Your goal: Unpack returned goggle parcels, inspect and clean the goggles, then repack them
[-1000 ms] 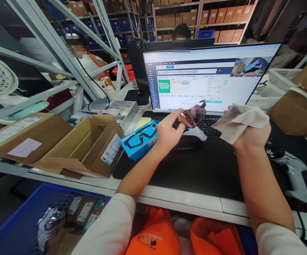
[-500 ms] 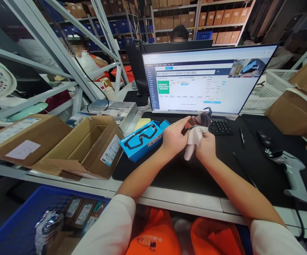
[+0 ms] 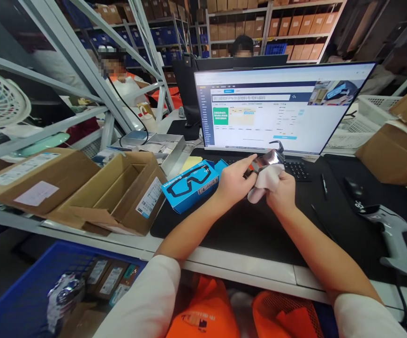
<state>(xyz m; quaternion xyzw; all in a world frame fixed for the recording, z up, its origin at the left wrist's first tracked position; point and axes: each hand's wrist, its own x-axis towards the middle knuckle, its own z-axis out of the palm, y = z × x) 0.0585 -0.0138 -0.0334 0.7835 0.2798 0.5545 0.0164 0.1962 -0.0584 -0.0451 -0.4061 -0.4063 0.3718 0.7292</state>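
Above the black desk mat, my left hand [image 3: 236, 180] is closed around one side of a pair of sunglasses [image 3: 267, 159] with shiny lenses; a dark temple arm curls up at their far side. My right hand [image 3: 283, 191] pinches a white cloth [image 3: 264, 182] that lies against the lower part of the lenses. The cloth hides some of the frame and several fingertips. Left of my hands rests a blue box [image 3: 190, 184] with glasses pictured on it, its end flap open.
A monitor [image 3: 256, 122] and keyboard [image 3: 297, 171] stand behind my hands. To the right lie a pen [image 3: 324, 184], a mouse [image 3: 354, 188] and a barcode scanner [image 3: 388, 234]. An open cardboard box [image 3: 119, 192] is at the left, above a blue crate [image 3: 24, 293]. Two people sit beyond.
The sunglasses have tilted, so their lenses now reflect brightly. My right hand and the cloth have shifted slightly up across the lenses. The whole view has moved a little.
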